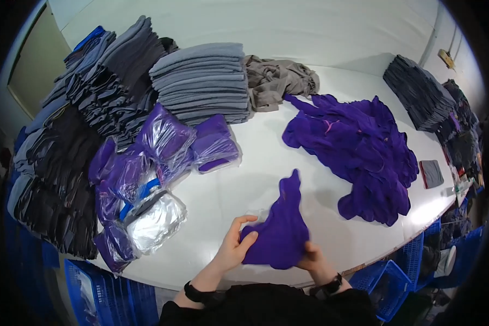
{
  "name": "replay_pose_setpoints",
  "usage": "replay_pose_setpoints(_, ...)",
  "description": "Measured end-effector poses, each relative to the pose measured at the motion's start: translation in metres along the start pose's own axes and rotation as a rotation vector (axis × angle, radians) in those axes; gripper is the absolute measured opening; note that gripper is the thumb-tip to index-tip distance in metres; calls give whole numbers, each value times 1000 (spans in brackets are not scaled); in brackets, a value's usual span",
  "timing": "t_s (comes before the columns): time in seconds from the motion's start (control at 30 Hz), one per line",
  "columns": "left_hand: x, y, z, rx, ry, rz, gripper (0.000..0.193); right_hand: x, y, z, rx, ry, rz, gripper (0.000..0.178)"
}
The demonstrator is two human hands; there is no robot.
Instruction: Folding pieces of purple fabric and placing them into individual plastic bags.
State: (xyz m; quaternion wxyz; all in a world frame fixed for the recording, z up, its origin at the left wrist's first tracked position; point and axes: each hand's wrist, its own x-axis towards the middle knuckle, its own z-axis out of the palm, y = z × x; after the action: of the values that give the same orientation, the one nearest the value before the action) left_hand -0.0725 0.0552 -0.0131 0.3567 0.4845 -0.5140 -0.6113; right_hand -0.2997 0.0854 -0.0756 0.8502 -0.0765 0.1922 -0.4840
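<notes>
A purple cloth piece (280, 231), tapering to a narrow tip at its far end, is spread between my hands at the near edge of the table. My left hand (238, 243) grips its left side, thumb on top. The right side is pinched by my right hand (312, 257), whose fingers are partly hidden by the cloth. Beyond and to the right lies a loose heap of similar purple cloth (358, 146). Left of my hands are several purple pieces packed in clear plastic bags (165, 133), and a stack of clear plastic bags (158, 220).
A tall stack of folded grey cloths (201, 81) stands at the back, beside a crumpled taupe cloth (280, 81). Dark folded stacks (57, 179) crowd the left side; another dark stack (418, 92) is far right. Blue baskets (383, 288) sit below the table edge.
</notes>
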Motion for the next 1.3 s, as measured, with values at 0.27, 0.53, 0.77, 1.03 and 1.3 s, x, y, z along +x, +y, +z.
replay_pose_setpoints(0.27, -22, 67, -73, 153, 36, -175, 48, -59, -116, 53, -523, 459, -715, 44)
replay_pose_setpoints(0.53, 13, 89, -112, -219, 262, 272, 55, 11, -170, 112, -938, 75, -810, 11)
replay_pose_setpoints(0.77, -27, -9, -93, -12, 286, -96, 63, -38, -122, -24, -1008, 431, -548, 10)
replay_pose_setpoints(1.03, 16, -115, -82, -35, 463, -179, 42, 7, -79, -75, -777, 620, -357, 14)
replay_pose_setpoints(1.3, 49, -146, 39, 1028, -477, 996, 21, 123, 15, -35, -2350, 608, -252, 68)
